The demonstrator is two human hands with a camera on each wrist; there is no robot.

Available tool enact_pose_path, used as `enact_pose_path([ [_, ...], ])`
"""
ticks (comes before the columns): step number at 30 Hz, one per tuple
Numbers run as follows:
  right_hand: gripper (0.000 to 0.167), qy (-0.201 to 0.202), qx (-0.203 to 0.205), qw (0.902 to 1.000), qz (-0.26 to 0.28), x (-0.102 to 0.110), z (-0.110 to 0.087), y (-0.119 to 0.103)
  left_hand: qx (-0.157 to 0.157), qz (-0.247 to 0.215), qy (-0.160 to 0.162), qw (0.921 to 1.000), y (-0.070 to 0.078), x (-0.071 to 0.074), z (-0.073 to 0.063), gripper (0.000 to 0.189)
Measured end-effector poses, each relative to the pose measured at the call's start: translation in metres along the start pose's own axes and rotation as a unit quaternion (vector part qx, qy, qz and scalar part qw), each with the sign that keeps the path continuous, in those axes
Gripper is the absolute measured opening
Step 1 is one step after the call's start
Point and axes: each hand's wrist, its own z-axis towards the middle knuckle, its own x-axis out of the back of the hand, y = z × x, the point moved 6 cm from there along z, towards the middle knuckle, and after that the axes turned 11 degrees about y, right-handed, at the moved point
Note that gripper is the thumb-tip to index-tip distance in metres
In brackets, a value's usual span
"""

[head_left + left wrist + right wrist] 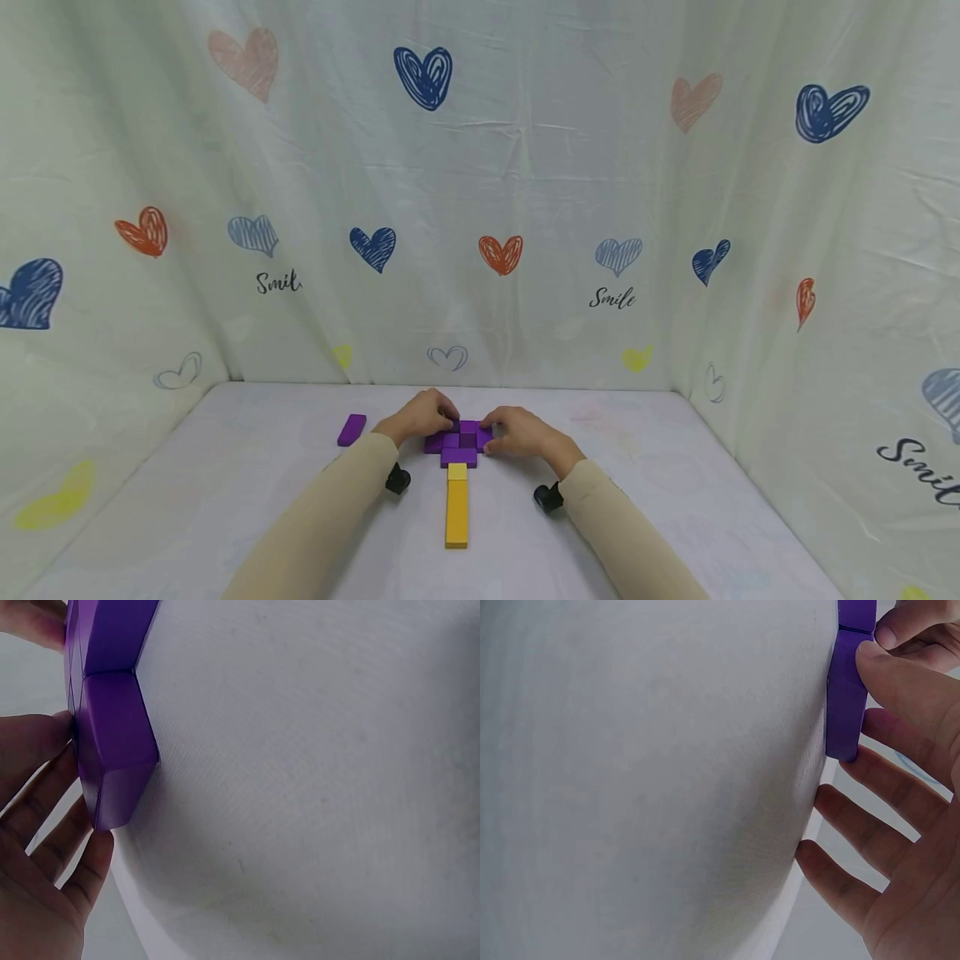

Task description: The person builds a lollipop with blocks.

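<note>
Several purple blocks (459,456) lie flat against one another in a cluster at the middle of the table. At its back left, my left hand (422,416) has thumb and fingers bent about a purple block (120,724); part of that grip is hidden. On the opposite side, my right hand (525,433) pinches the outer right purple block (846,697), thumb on the near side and a finger behind. A short light-yellow block (457,472) touches the cluster's front, and a long orange-yellow block (457,515) continues from it toward me.
One loose purple block (352,430) lies to the left, apart from the cluster. Everything is on a white-covered table (247,467). A white curtain (555,192) printed with hearts closes off the back and both sides.
</note>
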Motion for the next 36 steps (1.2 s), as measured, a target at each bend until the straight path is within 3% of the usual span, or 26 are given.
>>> enact_pose_path([
  [19,0.042,0.001,0.005,1.0,-0.001,-0.001,0.002,0.002,0.005,0.002,0.004,1.0,0.001,0.003,-0.003,0.019],
  [29,0.042,0.001,-0.003,1.0,-0.003,0.0,0.002,-0.001,-0.001,0.015,0.001,0.9999,-0.001,0.022,-0.018,0.028],
  [36,0.042,-0.002,-0.015,0.9999,-0.003,-0.001,0.001,-0.001,0.0,0.041,-0.01,0.9991,-0.009,0.023,-0.031,0.044],
])
